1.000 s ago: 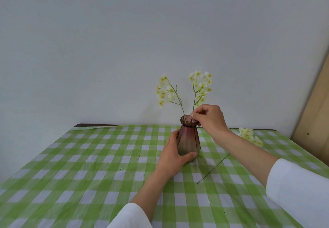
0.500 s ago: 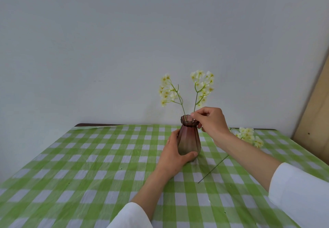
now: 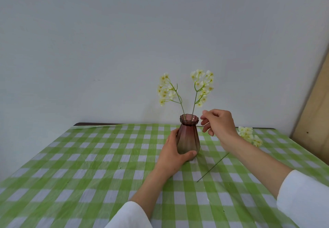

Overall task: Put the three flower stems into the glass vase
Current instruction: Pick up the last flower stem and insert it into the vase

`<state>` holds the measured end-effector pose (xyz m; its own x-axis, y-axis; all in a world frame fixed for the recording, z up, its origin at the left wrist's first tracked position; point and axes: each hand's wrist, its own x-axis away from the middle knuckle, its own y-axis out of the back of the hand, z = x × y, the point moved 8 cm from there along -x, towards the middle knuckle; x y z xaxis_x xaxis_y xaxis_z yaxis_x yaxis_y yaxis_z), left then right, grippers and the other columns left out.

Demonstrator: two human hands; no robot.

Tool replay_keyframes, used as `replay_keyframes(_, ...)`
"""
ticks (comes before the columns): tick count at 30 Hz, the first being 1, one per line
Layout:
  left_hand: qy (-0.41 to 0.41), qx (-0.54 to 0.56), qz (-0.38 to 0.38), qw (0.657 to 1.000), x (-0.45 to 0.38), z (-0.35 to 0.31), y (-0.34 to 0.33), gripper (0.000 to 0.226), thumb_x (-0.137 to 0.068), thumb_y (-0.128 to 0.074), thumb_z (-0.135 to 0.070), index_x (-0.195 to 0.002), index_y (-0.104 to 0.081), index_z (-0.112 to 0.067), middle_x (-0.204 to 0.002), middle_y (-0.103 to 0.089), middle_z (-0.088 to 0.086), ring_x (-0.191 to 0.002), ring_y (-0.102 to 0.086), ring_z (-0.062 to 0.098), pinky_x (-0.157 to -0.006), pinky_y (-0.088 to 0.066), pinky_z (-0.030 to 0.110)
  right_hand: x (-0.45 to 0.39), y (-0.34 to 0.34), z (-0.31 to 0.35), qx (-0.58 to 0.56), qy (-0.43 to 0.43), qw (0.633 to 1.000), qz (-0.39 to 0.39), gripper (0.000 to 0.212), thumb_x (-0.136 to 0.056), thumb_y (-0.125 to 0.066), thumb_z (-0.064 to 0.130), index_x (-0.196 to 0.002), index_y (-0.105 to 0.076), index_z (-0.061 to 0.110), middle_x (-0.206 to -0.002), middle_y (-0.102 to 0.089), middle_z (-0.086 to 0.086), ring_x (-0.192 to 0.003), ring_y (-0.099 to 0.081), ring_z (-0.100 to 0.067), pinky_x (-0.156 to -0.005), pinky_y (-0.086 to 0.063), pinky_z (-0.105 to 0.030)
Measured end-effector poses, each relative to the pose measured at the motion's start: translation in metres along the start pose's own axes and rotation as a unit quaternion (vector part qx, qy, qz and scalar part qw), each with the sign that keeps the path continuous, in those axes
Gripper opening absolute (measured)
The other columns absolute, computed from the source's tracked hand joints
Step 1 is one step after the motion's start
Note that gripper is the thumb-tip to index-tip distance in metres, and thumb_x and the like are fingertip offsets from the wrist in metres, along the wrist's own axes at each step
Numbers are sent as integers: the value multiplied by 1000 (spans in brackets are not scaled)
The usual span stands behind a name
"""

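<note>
- The left hand (image 3: 173,153) is wrapped around the lower body of the glass vase (image 3: 188,136), thumb across the front near the base and the other fingers behind, clamped on it
- The right hand (image 3: 219,126) hangs just to the right of the vase rim with nothing in it; its fingers (image 3: 204,120) are loosely curled and slightly apart, the thumb and forefinger tips close to the rim but not touching it
- The vase is a faceted, rose-tinted glass one with a narrow neck and flared rim, standing upright on the counter (image 3: 89,156), which is covered in a green and white checked cloth
- Two flower stems stand in the vase: the left stem (image 3: 180,101) leans to the left with its pale yellow-white blossoms spread out, and the right stem (image 3: 195,103) rises almost straight, tilting a little to the right, with a cluster of the same blossoms at its top
- The third stem (image 3: 212,168) lies flat on the cloth to the right of the vase, well apart from it; its thin green stalk runs diagonally toward the person, and its blossoms (image 3: 249,136) rest near the far right edge of the counter, partly hidden behind the right wrist
- White sleeves (image 3: 306,199) cover both forearms from about the elbow
- A plain pale wall (image 3: 124,40) rises behind the counter, and a tan wooden panel (image 3: 315,113) leans at the right
</note>
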<state>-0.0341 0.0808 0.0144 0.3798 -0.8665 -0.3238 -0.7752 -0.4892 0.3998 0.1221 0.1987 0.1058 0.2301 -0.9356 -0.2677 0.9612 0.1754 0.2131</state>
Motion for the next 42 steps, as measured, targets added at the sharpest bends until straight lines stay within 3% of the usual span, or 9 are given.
replay_keyframes(8,4,3,4,1000,1,1,0,93,-76,-88,-49,-154,-39,-31,-143,-58,-13,-126,-60,10,-97,-51,25,20,31,-62,40,-120,992,28,9,-94,-69,-2,-89,-72,-10,-69,-74,-22,-45,-68,-25,-40,-50,-27)
replay_keyframes(15,4,6,7,1000,0,1,0,94,-77,-87,-50,-155,-37,-33,-146,-56,-13,-128,-58,10,-97,-48,24,31,66,-90,99,-151,983,-3,10,-86,-68,-8,-80,-72,-14,-53,-73,-18,-35,-67,-27,-32,-39,-20)
replay_keyframes(22,8,11,8,1000,1,3,-1,96,-76,-88,-51,-155,-37,-33,-144,-57,-14,-127,-59,10,-96,-49,25,37,76,-115,100,-211,972,0,17,-88,-73,-2,-80,-71,-17,-59,-75,-27,-36,-69,-30,-28,-36,-20)
replay_keyframes(28,7,15,8,1000,2,2,0,95,-75,-87,-51,-154,-38,-33,-142,-58,-15,-126,-60,9,-92,-48,21,38,67,-127,72,-228,971,0,26,-89,-81,3,-83,-70,-19,-61,-75,-28,-35,-69,-30,-28,-37,-19)
replay_keyframes(34,4,14,8,1000,2,1,0,94,-76,-87,-51,-154,-38,-33,-141,-59,-14,-126,-60,9,-92,-49,20,38,60,-131,50,-240,969,1,20,-90,-77,-4,-80,-69,-18,-57,-74,-27,-33,-67,-28,-25,-34,-19)
replay_keyframes(38,3,12,5,1000,2,1,1,94,-76,-87,-50,-154,-38,-34,-141,-58,-16,-125,-59,7,-87,-45,12,40,60,-130,44,-244,969,1,16,-91,-74,-8,-80,-69,-17,-56,-73,-25,-32,-67,-26,-25,-34,-20)
replay_keyframes(42,2,10,6,1000,1,2,0,94,-76,-87,-50,-155,-38,-33,-142,-58,-14,-127,-60,10,-93,-48,20,40,60,-131,41,-244,969,2,17,-93,-71,-8,-79,-68,-16,-55,-73,-23,-33,-67,-25,-26,-36,-19)
